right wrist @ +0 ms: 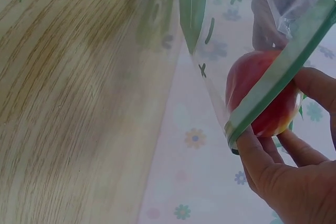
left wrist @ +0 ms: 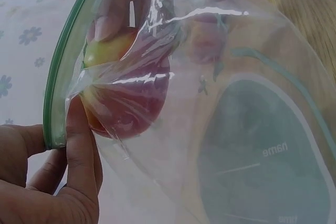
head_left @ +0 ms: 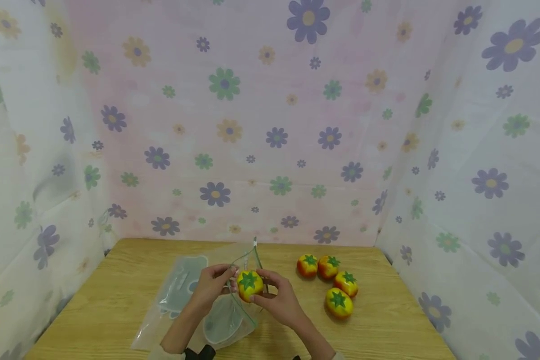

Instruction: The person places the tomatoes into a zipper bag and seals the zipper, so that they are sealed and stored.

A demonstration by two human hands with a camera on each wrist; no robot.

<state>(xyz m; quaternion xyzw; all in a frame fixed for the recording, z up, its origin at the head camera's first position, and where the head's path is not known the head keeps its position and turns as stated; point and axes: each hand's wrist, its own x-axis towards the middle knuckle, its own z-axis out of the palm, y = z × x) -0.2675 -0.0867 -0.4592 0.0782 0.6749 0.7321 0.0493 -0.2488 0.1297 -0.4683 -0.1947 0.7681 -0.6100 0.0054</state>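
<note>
Plastic bag (left wrist: 257, 124) bears mirrored "name" (left wrist: 275, 149); left hand (head_left: 210, 287) pinches its green rim (left wrist: 58, 72), right hand (head_left: 281, 301) grips fruit (head_left: 250, 286).

Floral sheets (head_left: 252, 107) wall wood tbl (head_left: 391, 310), i.e. booth

At three o'clock from the loose tomatoes (head_left: 339, 304), the bench (head_left: 398, 307) lets a hand pass. The right hand (head_left: 281, 297) and bag (head_left: 225, 324) obstruct nine o'clock.

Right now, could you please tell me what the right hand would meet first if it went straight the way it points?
Past the fruit it holds, the right hand would probably meet the plastic bag first, then perhaps the left hand; depth there is unclear.
</note>
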